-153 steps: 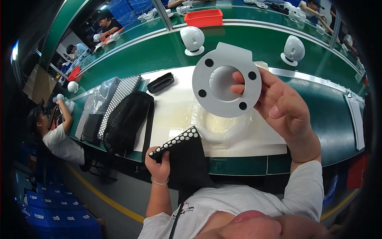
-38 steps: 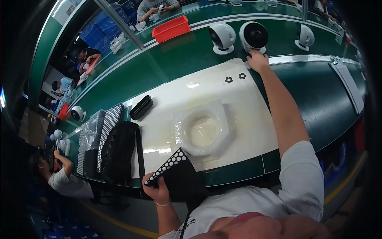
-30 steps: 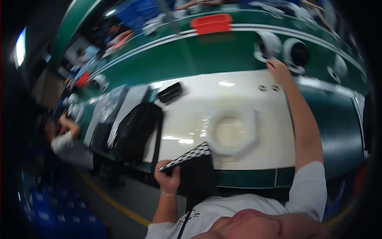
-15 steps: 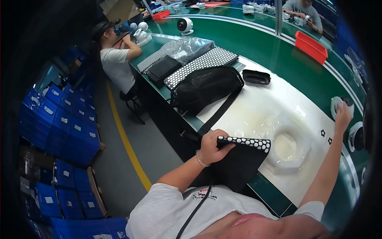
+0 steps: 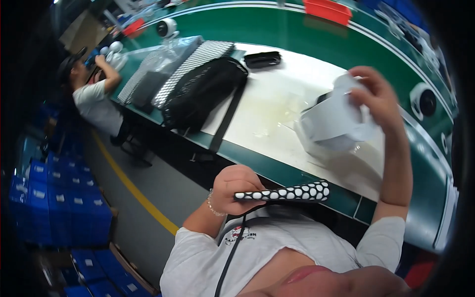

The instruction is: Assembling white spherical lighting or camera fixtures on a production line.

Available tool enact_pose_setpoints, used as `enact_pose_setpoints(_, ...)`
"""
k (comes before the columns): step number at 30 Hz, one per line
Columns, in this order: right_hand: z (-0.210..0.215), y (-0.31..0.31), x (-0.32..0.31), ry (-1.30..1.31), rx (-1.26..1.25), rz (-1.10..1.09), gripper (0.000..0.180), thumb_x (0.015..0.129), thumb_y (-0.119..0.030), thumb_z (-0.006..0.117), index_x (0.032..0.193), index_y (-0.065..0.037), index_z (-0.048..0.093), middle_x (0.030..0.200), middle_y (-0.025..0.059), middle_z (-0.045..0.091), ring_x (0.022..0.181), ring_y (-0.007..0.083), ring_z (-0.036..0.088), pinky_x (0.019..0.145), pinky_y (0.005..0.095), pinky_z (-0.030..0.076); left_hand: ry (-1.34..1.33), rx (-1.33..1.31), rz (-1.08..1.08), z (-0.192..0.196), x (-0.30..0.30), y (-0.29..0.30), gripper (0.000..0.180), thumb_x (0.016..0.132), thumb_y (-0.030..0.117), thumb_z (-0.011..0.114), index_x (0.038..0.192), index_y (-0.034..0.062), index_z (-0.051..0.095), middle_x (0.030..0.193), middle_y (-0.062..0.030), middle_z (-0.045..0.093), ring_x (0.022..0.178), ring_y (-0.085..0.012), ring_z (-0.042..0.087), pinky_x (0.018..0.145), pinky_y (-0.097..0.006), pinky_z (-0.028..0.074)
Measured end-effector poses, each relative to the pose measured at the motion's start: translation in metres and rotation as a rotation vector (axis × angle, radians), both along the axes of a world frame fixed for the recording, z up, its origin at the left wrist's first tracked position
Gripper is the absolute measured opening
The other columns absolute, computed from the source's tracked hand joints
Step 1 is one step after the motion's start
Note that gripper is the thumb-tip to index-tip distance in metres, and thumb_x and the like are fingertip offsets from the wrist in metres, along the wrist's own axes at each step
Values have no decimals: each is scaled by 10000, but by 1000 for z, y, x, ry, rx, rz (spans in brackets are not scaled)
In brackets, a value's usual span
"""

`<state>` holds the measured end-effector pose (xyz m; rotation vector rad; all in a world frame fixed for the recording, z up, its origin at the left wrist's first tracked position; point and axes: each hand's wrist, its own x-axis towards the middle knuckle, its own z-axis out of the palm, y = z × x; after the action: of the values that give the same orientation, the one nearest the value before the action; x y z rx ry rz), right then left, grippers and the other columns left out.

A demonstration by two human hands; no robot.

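Observation:
My left hand (image 5: 240, 190) is closed round one end of a flat pad (image 5: 299, 192) with white dots on black, held edge-on in front of my body. Out over the white board (image 5: 267, 109), my right hand (image 5: 380, 96) grips a white camera (image 5: 332, 121), its fingers curled over the top. A dark part shows at the camera's left side; motion blur hides the details. Below it, the pale octagonal holder on the board is mostly covered. A black mesh bag (image 5: 203, 89) with a long strap lies left of the board, beside a small black case (image 5: 262, 60).
Dotted sheets (image 5: 210, 49) and clear plastic wrap lie beyond the bag. Another white camera (image 5: 423, 100) stands at the right, and one (image 5: 166, 28) far left. A red bin (image 5: 328, 11) sits at the back. A co-worker (image 5: 96, 94) sits left, near stacked blue boxes (image 5: 69, 193).
My right hand has brought the white camera from the right edge inward over the octagonal holder. My left hand has tilted the dotted pad edge-on and moved it nearer to me. The view has shifted.

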<state>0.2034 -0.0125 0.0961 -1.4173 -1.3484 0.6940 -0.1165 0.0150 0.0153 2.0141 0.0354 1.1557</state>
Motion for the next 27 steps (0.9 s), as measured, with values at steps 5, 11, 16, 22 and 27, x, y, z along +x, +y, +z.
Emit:
enact_pose_setpoints(5, -30, -5, 16, 73, -59, -128, 313, 796, -221, 618, 1053, -60, 541, 779, 40, 562, 728, 94, 524, 655, 219, 410, 23, -322, -78, -4, 23, -11, 172, 601, -22, 700, 722, -16, 577, 726, -114, 611, 621, -214, 574, 554, -280, 445)
enact_pose_setpoints(11, -11, -26, -17, -249, 9, -149, 342, 758, -245, 663, 1025, -59, 558, 914, 53, 589, 863, 133, 536, 790, 253, 416, 129, -325, -25, -1, 33, -12, 169, 618, -17, 698, 733, -5, 575, 685, -88, 584, 601, -194, 543, 548, -268, 413)
enact_pose_setpoints(16, -3, -35, -16, -621, 425, -266, 410, 748, -305, 643, 1052, -51, 540, 1003, 93, 529, 976, 224, 510, 837, 315, 400, -50, -638, -6, -1, 42, -14, 138, 728, 25, 662, 787, -8, 542, 744, -29, 543, 644, -76, 457, 561, -204, 353)
enact_pose_setpoints(22, 14, -68, -55, -579, 323, 393, 545, 622, -176, 751, 1111, -95, 524, 1127, 72, 471, 1020, 235, 489, 880, 338, 388, -260, -844, 96, 11, 47, -5, 298, 754, 74, 665, 999, -3, 514, 849, -8, 546, 730, -58, 492, 649, -187, 395)
enact_pose_setpoints(27, -1, -61, -55, -406, 412, 226, 485, 680, 62, 646, 1108, -119, 509, 997, 51, 505, 780, 141, 519, 665, 250, 441, -178, -713, -127, 26, 59, -9, 493, 692, -21, 691, 1095, 41, 414, 1028, -56, 521, 922, -110, 512, 802, -252, 422)
